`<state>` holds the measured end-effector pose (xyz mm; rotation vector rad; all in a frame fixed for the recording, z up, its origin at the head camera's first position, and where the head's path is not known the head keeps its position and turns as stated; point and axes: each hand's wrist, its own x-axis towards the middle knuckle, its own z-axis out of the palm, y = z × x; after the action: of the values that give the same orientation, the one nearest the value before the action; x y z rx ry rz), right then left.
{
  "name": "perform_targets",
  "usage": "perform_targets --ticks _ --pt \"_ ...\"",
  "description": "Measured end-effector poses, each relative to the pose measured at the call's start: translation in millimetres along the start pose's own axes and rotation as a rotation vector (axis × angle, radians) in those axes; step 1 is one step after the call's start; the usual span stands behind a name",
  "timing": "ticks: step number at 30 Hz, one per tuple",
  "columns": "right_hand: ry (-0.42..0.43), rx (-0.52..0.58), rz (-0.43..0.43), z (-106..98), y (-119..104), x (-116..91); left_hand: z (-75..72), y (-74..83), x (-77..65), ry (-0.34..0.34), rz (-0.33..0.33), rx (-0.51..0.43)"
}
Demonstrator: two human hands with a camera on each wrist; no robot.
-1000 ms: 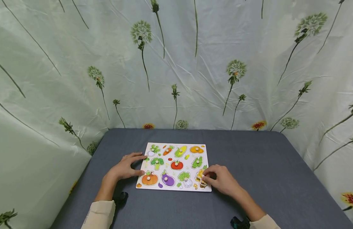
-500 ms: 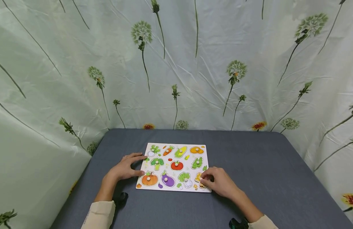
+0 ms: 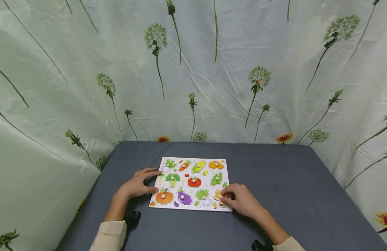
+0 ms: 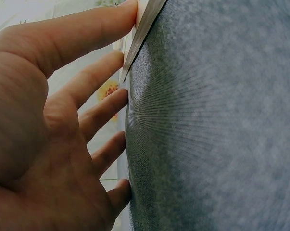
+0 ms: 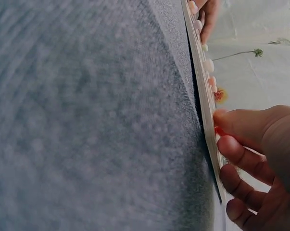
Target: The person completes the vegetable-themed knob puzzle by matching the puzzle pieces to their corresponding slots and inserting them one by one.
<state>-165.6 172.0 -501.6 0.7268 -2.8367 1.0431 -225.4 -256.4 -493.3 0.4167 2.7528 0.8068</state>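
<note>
A white knobbed vegetable puzzle board (image 3: pixel 187 206) lies flat on the dark table. At its lower right corner sits a yellow-and-brown mushroom puzzle piece (image 3: pixel 222 205), partly covered by my fingers. My right hand (image 3: pixel 243 198) pinches that piece at its knob between thumb and index finger, its other fingers bent close to the board's edge in the right wrist view. On the opposite side, my left hand (image 3: pixel 137 183) touches the board's left edge with thumb and fingertips, the fingers spread and fairly straight in the left wrist view. Pumpkin (image 3: pixel 164 198) and eggplant (image 3: pixel 184 199) pieces fill the near row.
Other knobbed pieces sit in the board, among them broccoli (image 3: pixel 172 178), tomato (image 3: pixel 194 182) and corn (image 3: pixel 198 167). The grey-blue tablecloth (image 3: pixel 268 174) extends around the board. A pale curtain with dandelion prints (image 3: pixel 225 87) hangs behind the table.
My right hand has shifted slightly down and toward me; the mushroom piece, askew over its corner earlier, now lies in line with the board. The left hand has stayed put.
</note>
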Motion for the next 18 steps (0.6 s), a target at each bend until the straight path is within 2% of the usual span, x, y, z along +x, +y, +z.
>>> perform_targets --ticks 9,18 --pt "-0.001 -0.018 -0.001 1.0 1.9 0.4 0.0 0.2 1.1 0.005 0.011 0.012" --pt "-0.003 0.102 0.028 5.6 8.7 -4.7 -0.1 3.0 -2.4 0.011 0.005 0.002"
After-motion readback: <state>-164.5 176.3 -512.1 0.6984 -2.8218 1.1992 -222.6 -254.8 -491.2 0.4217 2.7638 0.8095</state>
